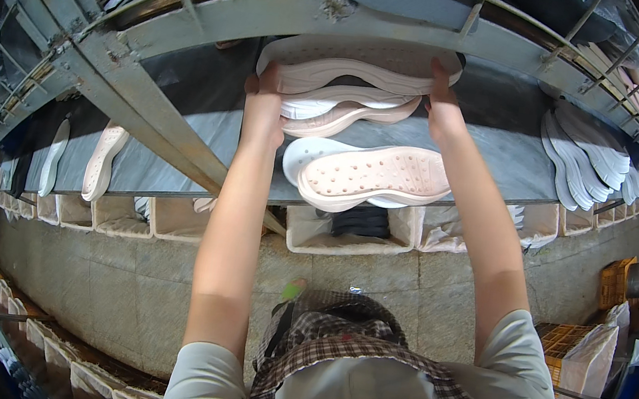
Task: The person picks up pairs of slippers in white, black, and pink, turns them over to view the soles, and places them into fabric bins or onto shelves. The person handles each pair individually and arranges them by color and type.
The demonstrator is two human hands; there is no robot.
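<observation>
Both arms reach forward over a dark grey bench top (174,140). My left hand (266,100) grips the left end of a pale shoe sole (361,66) in shade under the metal frame. At its other end my right hand (442,99) has its fingers round the edge. Right below it lie a white sole (299,108) and a pinkish sole (337,124), partly overlapped. Nearer to me a pale pink sole (375,176) with a dotted inner face rests on a white sole (302,149). Some fingertips are hidden behind the held sole.
A grey metal post (160,126) slants down at the left, joined to a wire-railed shelf frame (223,13). Two single soles (104,161) lie farther left. White soles (579,157) fan out at the right. Lined bins (402,247) stand below the bench edge; an orange crate (615,283) is at right.
</observation>
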